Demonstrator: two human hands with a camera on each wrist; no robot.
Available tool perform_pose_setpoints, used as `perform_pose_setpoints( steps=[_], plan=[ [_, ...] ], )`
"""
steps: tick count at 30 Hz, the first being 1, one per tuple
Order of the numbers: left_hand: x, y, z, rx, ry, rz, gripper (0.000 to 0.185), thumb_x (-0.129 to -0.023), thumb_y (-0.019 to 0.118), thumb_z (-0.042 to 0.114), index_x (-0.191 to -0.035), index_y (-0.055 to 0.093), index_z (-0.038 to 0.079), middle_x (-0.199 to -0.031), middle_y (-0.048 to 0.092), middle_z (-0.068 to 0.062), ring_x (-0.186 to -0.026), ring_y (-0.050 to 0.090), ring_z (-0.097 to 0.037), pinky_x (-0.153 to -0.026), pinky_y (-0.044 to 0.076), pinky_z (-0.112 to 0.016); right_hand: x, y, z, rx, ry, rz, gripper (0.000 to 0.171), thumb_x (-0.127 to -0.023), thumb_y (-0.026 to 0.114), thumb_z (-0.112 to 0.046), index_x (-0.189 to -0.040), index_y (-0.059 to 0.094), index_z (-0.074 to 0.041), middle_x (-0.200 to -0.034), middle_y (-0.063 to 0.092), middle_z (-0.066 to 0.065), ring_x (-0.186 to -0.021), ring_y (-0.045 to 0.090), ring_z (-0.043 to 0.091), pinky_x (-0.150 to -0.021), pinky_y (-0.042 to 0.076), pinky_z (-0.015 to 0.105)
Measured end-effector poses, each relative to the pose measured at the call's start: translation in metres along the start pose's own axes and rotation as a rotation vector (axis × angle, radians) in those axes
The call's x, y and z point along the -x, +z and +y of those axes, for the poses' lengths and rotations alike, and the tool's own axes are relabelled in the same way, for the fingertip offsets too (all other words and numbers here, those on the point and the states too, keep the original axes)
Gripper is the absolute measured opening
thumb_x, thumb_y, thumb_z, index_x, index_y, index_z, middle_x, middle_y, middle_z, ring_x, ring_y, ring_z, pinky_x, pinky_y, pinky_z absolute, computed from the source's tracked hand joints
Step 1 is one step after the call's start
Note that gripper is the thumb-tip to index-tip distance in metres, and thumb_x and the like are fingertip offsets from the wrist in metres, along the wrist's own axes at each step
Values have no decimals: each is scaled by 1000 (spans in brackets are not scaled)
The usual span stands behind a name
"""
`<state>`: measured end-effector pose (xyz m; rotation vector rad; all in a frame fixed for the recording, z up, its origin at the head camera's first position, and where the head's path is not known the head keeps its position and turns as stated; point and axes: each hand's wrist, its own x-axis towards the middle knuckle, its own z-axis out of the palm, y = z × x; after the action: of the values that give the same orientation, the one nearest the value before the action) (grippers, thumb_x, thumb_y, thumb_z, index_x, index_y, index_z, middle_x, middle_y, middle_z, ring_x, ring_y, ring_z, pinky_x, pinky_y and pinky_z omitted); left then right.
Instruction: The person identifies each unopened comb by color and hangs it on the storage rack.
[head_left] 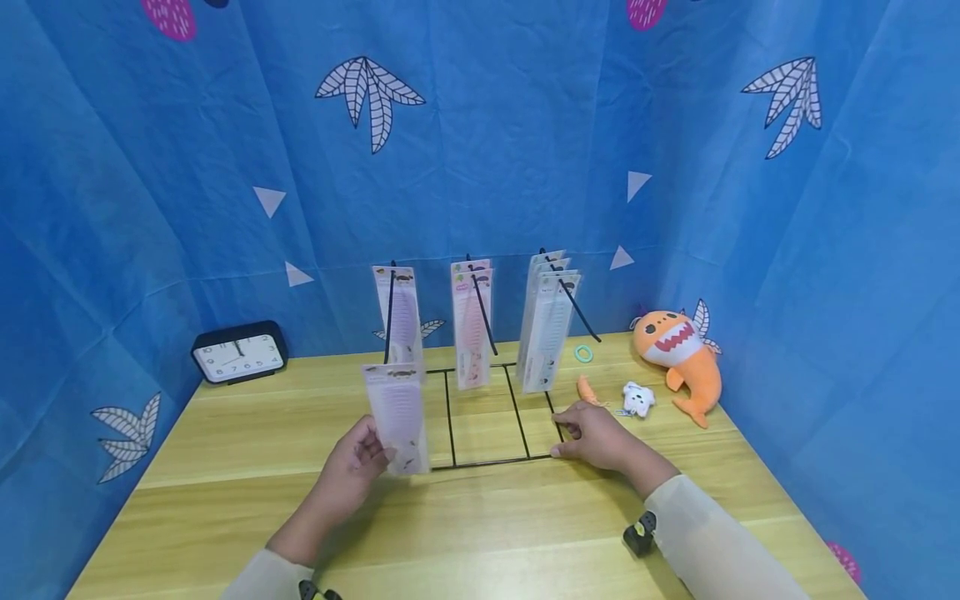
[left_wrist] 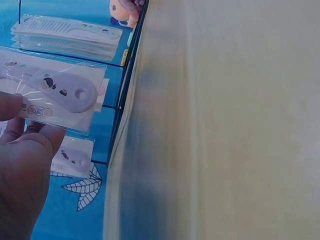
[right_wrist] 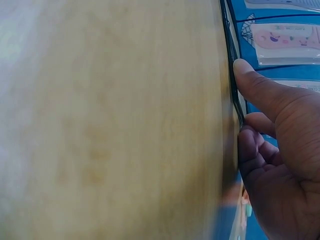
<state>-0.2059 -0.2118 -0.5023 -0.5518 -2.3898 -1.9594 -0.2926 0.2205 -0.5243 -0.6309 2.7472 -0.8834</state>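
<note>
I see a lilac comb sealed in a clear packet (head_left: 397, 417), held upright above the table (head_left: 225, 433) just left of the black wire rack (head_left: 487, 460). My left hand (head_left: 352, 462) pinches its lower edge between thumb and fingers. My right hand (head_left: 592, 433) rests with curled fingers clamped on the rack's front right corner.

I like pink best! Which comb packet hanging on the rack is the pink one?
The middle packet, on the centre hook of the black wire rack. Its comb is pink; the left packet looks lilac, the right stack white.
</note>
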Motion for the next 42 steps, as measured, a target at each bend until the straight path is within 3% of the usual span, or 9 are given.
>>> perform_pose_setpoints(
  steps=[13,19,23,26,38,42],
  plan=[
    [1,-4,-4,-2,-33,35,26,-106,55,-6,-132,52,-5,-136,67,-18,-126,68,-6,-105,56,-21,0,0,-1,7,-8,-2,67,-95,88,-30,-146,65,5,-99,57,2,-90,50,17,-77,43,33],
    [-6,-8,-4,-4,-120,110,19,-106,54,-7,-125,51,-3,-140,68,-22,-123,68,-6,-99,59,-21,1,0,-3,5,0,-2,67,-94,88,-30,-146,64,5,-101,57,3,-91,50,17,-77,44,33],
    [-17,-10,-4,-20,-164,174,18,-106,53,-7,-123,50,-1,-137,68,-24,-117,66,-5,-93,59,-21,1,-1,-3,7,-3,-1,67,-94,88,-29,-146,64,5,-101,57,3,-91,50,17,-77,43,33],
    [-28,-11,-1,-28,-195,210,20,-107,54,-5,-125,50,2,-132,68,-21,-114,65,-13,-89,58,-23,1,-1,-3,5,-8,0,66,-94,88,-28,-146,64,6,-99,57,3,-90,50,17,-77,43,33],
    [-79,-18,-8,6,-232,301,22,-106,54,-4,-126,48,3,-135,66,-24,-122,65,-27,-91,59,-27,1,2,-2,40,-25,9,66,-93,89,-29,-145,65,5,-96,58,2,-88,51,16,-78,44,33],
    [-90,-22,-12,32,-242,301,22,-108,53,-3,-129,49,2,-138,64,-24,-128,63,-31,-93,57,-31,-1,1,-1,72,-38,17,67,-92,89,-31,-145,66,3,-92,57,0,-84,49,13,-78,44,32]
  ],
)
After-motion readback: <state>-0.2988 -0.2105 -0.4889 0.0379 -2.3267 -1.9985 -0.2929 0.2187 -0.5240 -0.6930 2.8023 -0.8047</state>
